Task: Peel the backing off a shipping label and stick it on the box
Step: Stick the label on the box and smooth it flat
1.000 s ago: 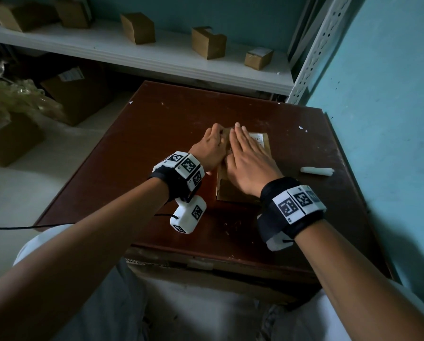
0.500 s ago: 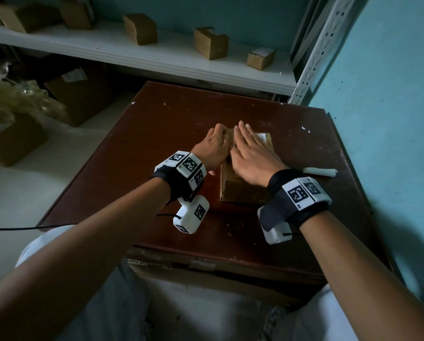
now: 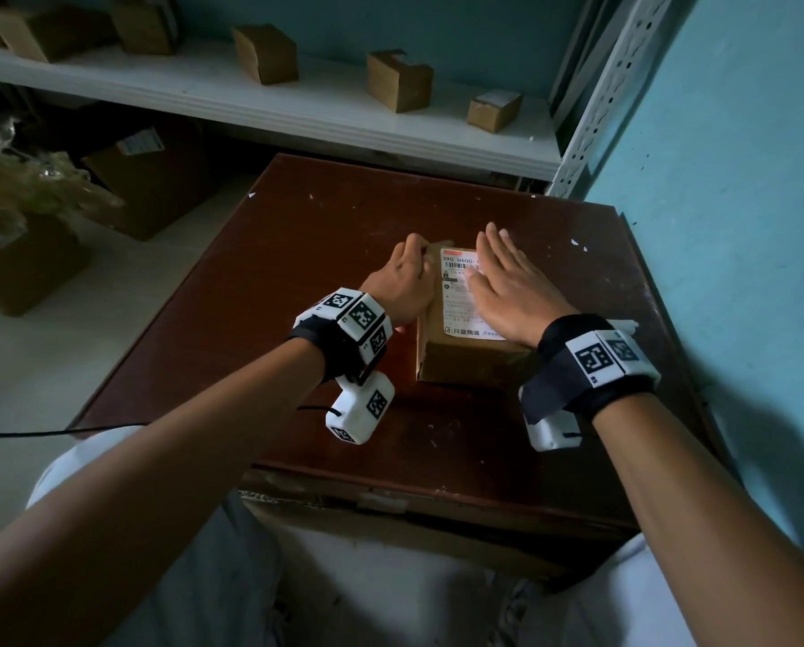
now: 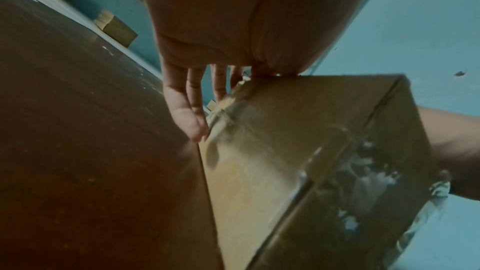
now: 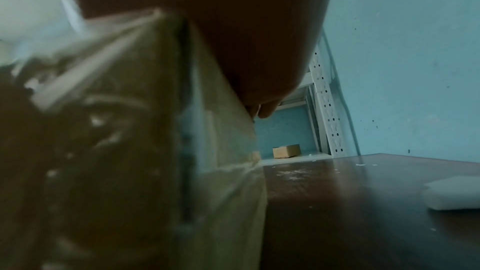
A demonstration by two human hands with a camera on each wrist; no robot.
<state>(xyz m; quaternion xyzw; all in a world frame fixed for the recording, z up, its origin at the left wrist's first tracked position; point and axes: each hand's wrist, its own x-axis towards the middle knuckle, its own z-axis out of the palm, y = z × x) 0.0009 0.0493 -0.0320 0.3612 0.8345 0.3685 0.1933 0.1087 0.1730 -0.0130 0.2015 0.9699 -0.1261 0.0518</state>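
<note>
A brown cardboard box (image 3: 470,364) stands on the dark red table (image 3: 297,273). A white printed shipping label (image 3: 456,301) lies on the box's top face. My right hand (image 3: 507,284) lies flat on the label's right part, fingers straight and pointing away from me. My left hand (image 3: 404,277) rests against the box's left side. In the left wrist view its fingers (image 4: 187,110) run straight down along the box (image 4: 311,151) to the table. In the right wrist view the palm sits on the blurred box (image 5: 130,151).
A white rolled strip of paper (image 5: 454,194) lies on the table right of the box, mostly behind my right wrist in the head view. A white shelf (image 3: 297,105) with several small boxes (image 3: 400,81) runs behind. A blue wall (image 3: 740,226) is close on the right.
My right hand has slid to the right across the top of the box, uncovering the left part of the label. The left hand stays at the box's left side.
</note>
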